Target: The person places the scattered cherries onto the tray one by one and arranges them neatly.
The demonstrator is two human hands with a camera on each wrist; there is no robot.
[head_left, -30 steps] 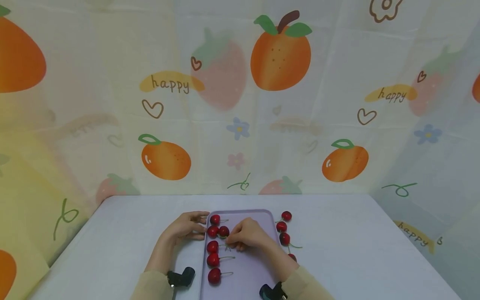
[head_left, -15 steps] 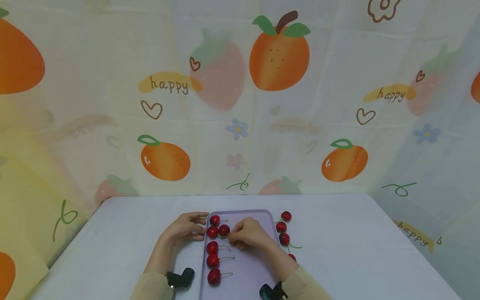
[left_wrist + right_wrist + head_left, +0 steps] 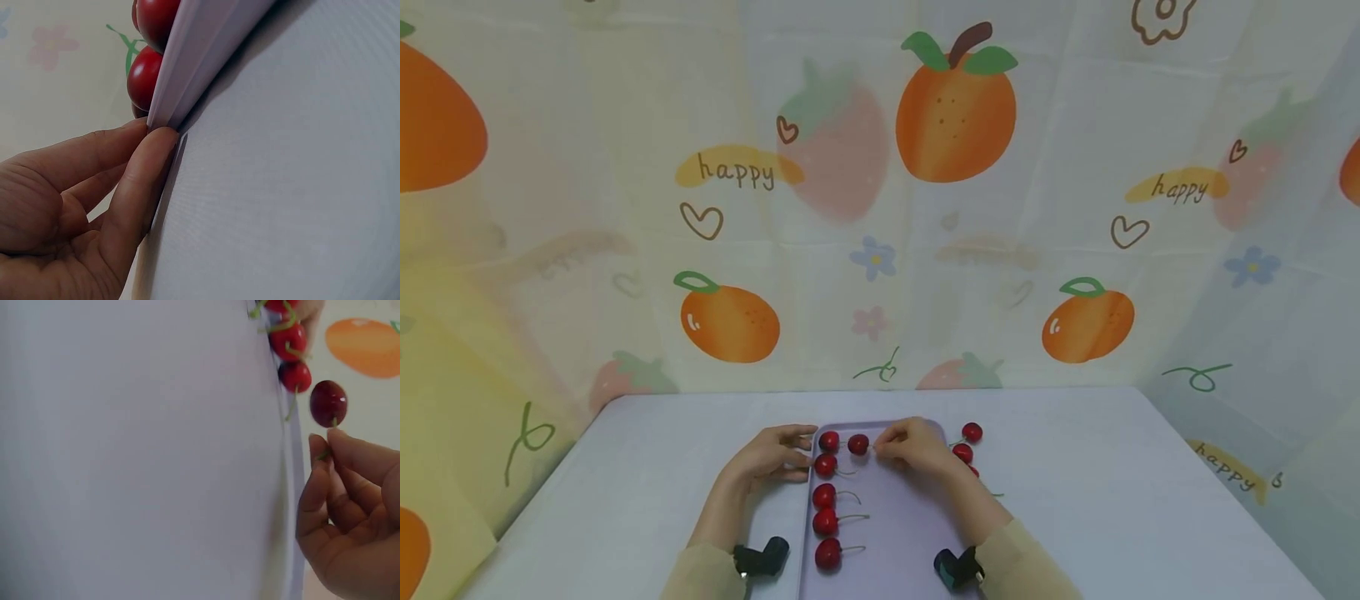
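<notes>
My right hand (image 3: pixel 913 444) pinches a dark red cherry (image 3: pixel 858 444) by its stem between thumb and forefinger, over the far part of a pale purple tray (image 3: pixel 895 533). In the right wrist view this cherry (image 3: pixel 328 404) hangs beyond the fingertips, apart from the others. Several cherries (image 3: pixel 825 522) lie in a column along the tray's left side, most stems pointing right. At the tray's left edge is my left hand (image 3: pixel 767 454). The left wrist view shows its thumb and forefinger gripping the tray rim (image 3: pixel 178 62), just below two red cherries (image 3: pixel 145 78).
More cherries (image 3: pixel 972 432) lie on the white table (image 3: pixel 1112 500) right of the tray, some partly hidden by my right forearm. A fruit-patterned cloth (image 3: pixel 880 250) hangs behind the table. Black wrist cameras (image 3: pixel 762 557) sit on both wrists.
My right hand has moved away from me with the cherry, from beside the second cherry in the column to beside the farthest one. The left hand stays at the tray edge.
</notes>
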